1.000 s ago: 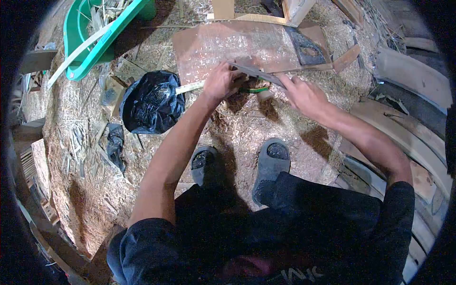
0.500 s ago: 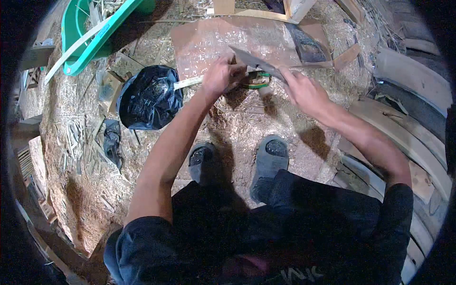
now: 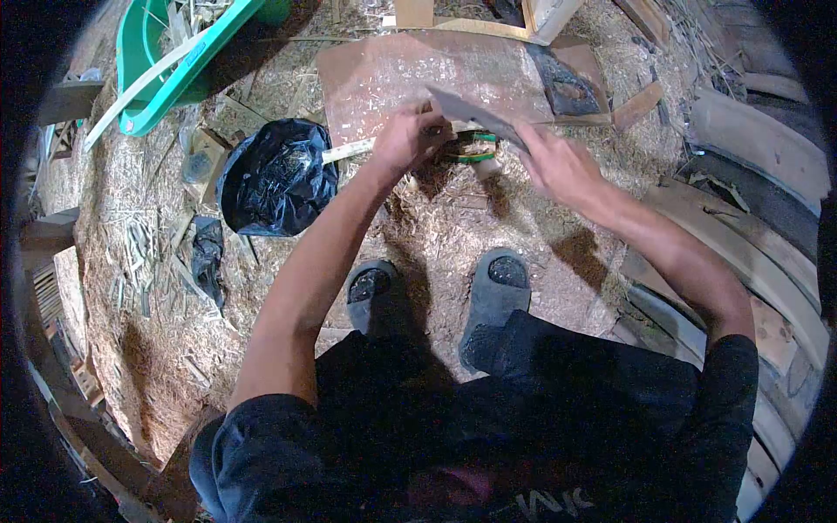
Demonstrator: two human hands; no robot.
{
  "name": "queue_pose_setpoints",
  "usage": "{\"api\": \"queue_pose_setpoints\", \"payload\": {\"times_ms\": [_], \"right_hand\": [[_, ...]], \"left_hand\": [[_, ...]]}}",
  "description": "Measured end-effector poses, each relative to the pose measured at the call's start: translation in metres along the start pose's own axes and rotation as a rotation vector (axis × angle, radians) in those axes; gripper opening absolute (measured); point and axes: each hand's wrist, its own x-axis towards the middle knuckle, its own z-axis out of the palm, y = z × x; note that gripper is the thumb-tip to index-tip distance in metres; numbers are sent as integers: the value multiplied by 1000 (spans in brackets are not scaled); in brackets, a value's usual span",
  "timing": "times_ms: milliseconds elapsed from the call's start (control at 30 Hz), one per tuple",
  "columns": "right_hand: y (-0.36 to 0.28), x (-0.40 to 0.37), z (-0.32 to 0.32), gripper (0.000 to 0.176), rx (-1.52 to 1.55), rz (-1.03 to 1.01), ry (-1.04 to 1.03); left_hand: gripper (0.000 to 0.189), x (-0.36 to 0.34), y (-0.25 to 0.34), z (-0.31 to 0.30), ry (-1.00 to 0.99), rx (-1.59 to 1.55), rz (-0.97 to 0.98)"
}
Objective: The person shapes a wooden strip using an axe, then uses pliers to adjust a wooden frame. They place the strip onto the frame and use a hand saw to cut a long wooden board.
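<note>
My right hand (image 3: 558,166) is closed round the handle end of a wide flat blade (image 3: 475,115), which slants up and left toward my other hand. My left hand (image 3: 408,139) has its fingers curled together near the blade's tip; what they hold is too small to make out. A pale wooden strip (image 3: 349,150) runs from beside my left wrist to the black plastic bag (image 3: 277,179). Just under the blade is a small green-edged object (image 3: 475,158), partly hidden. Beyond both hands lies a brown board (image 3: 375,78) dotted with light chips.
A green tub (image 3: 131,87) with wood scraps stands at the upper left. Wooden frame pieces (image 3: 488,30) lie at the top. Curved planks (image 3: 758,235) are stacked along the right. Shavings cover the ground around my sandals (image 3: 497,301).
The blade and my right hand have shifted very slightly. My left hand stays curled in nearly the same place, and the view has moved a little.
</note>
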Motion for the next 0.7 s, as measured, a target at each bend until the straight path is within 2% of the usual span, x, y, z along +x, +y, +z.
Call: {"api": "queue_pose_setpoints", "payload": {"times_ms": [67, 133, 367, 467, 667, 700], "right_hand": [[1, -2, 4, 44, -47, 9, -41], [0, -4, -2, 43, -53, -1, -38], [3, -2, 6, 50, 126, -39, 149], [7, -3, 10, 45, -4, 26, -55], [10, -3, 12, 41, 74, -157, 214], [11, -3, 13, 41, 98, -138, 177]], "left_hand": [[18, 0, -6, 0, 19, 17, 36], [17, -3, -1, -8, -12, 533, 245], [18, 2, -5, -7, -30, 560, 238], [18, 2, -9, -5, -5, 508, 263], [20, 1, -17, -5, -40, 485, 279], [20, 3, -14, -6, -45, 515, 261]]}}
